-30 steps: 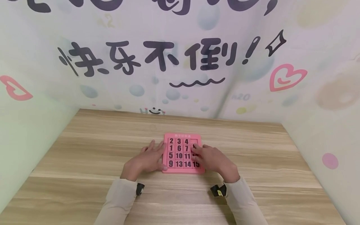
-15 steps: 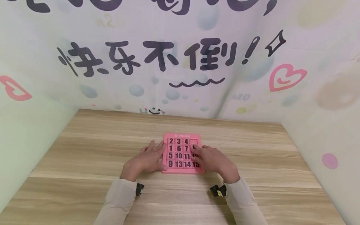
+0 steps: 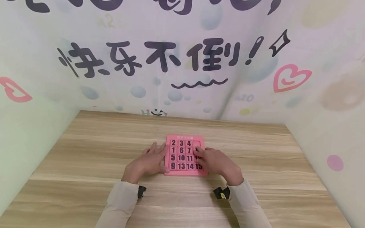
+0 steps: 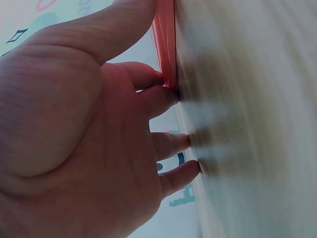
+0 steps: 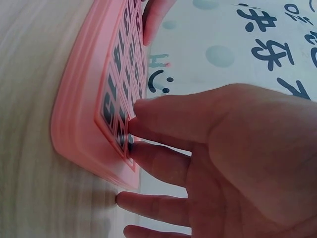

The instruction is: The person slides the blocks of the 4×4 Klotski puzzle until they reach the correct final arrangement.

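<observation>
A pink number slide puzzle [image 3: 185, 173] lies flat on the table in the head view. Its top row reads 2, 3, 4, with a gap at the top right corner; black-numbered tiles fill the rows below. My left hand [image 3: 151, 161] rests along the puzzle's left edge, thumb near the lower left corner, other fingers spread and fairly straight. In the left wrist view, two of its fingertips touch the table. My right hand [image 3: 215, 160] touches the right-hand column with thumb and fingertips, partly covering tiles there. The right wrist view shows its outer fingers reaching past the frame's side [image 5: 79, 99].
The wood-grain table [image 3: 99, 136] ends at a pale printed wall sheet [image 3: 159, 95] with black lettering and hearts. Side walls flank it left and right. Dark wrist straps [image 3: 221, 193] show at the sleeve cuffs.
</observation>
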Motion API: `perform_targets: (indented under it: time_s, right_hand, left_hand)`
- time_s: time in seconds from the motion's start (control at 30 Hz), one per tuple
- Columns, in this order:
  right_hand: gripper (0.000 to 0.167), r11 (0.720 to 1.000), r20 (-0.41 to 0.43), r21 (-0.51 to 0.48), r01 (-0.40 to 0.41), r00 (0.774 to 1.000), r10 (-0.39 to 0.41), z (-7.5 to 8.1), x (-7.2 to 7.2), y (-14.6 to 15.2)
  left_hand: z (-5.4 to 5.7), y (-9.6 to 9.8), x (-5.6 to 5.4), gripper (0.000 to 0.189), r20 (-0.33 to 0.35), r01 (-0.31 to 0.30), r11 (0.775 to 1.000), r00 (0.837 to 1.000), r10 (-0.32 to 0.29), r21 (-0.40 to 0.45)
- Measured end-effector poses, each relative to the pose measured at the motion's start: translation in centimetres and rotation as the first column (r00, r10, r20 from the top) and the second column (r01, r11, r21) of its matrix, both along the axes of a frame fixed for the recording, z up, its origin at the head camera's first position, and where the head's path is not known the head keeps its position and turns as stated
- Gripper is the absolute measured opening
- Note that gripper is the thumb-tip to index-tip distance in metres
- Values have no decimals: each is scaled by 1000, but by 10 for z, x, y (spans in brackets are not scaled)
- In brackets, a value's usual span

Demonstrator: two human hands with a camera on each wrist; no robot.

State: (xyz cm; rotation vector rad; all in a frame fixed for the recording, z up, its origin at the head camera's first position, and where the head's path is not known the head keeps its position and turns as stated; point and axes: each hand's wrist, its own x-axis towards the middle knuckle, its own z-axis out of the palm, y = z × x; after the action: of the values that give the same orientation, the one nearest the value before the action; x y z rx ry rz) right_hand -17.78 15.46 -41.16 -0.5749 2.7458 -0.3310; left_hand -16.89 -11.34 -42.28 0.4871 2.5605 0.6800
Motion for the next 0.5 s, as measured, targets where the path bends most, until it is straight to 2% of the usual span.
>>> perform_targets:
  time_s: [0.5]
  right_hand:
    - [44,1000,-18,15,-8,1000,8,3,4,-2]
  left_hand:
    - [0,-1,0,93,-4,19,1000,1000,-19,-11]
